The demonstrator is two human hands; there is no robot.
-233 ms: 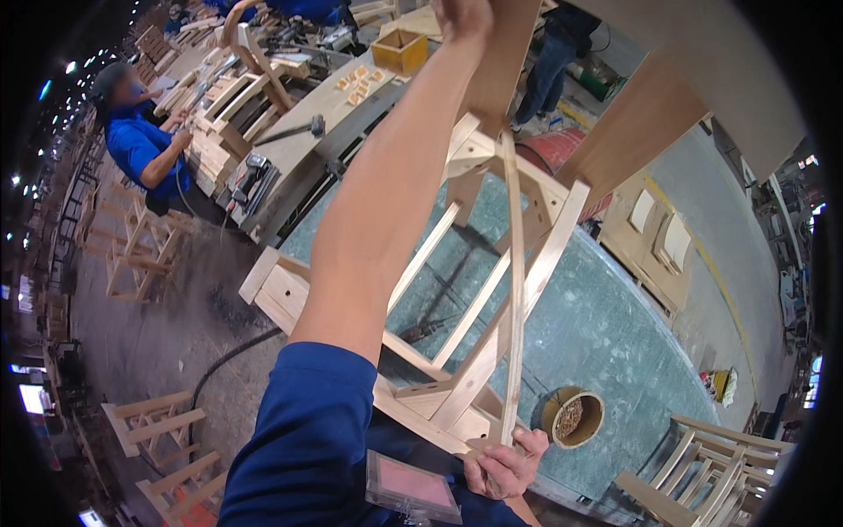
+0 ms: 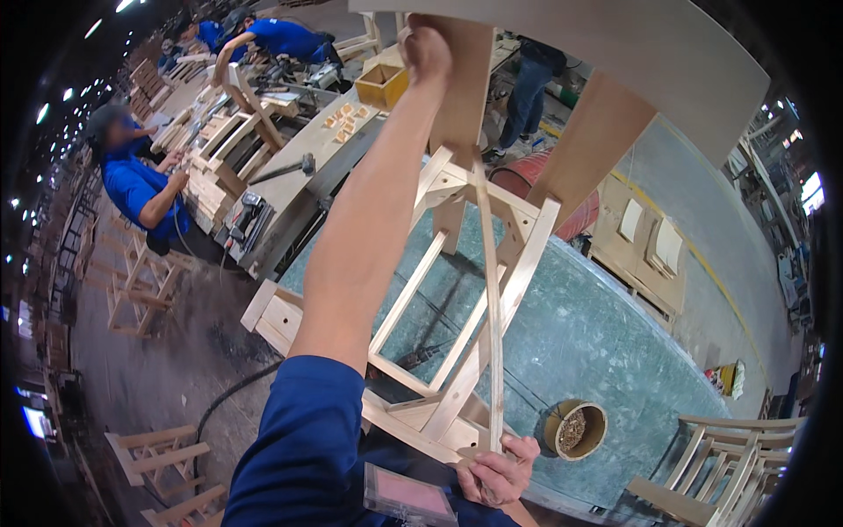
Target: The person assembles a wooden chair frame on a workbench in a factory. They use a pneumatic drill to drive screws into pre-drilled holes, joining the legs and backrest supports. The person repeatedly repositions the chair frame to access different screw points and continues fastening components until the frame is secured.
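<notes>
A pale wooden chair frame [image 2: 522, 263] rests tilted on a green-topped table, its curved back panel [image 2: 650, 53] at the top. My left arm reaches far across it, and my left hand [image 2: 428, 54] is closed at the edge of the left flat back post [image 2: 464, 83]; some fingers are hidden. A long thin wooden strip [image 2: 492, 299] runs across the seat frame from the back to the near corner. There my right hand [image 2: 499, 470] is closed round the strip's near end and the frame's corner.
A round pot of small brown pieces [image 2: 575, 430] stands on the green table [image 2: 606, 351]. Slatted wooden frames [image 2: 720, 474] are at lower right. A bench with a mallet [image 2: 285, 169], a power tool [image 2: 248, 217] and a yellow box [image 2: 383, 86] lies far left. Co-workers [image 2: 140, 189] stand beyond.
The view has shifted, so the chair's upper part appears lower and farther left, and more of the back panel shows. Both hands keep their places on the chair.
</notes>
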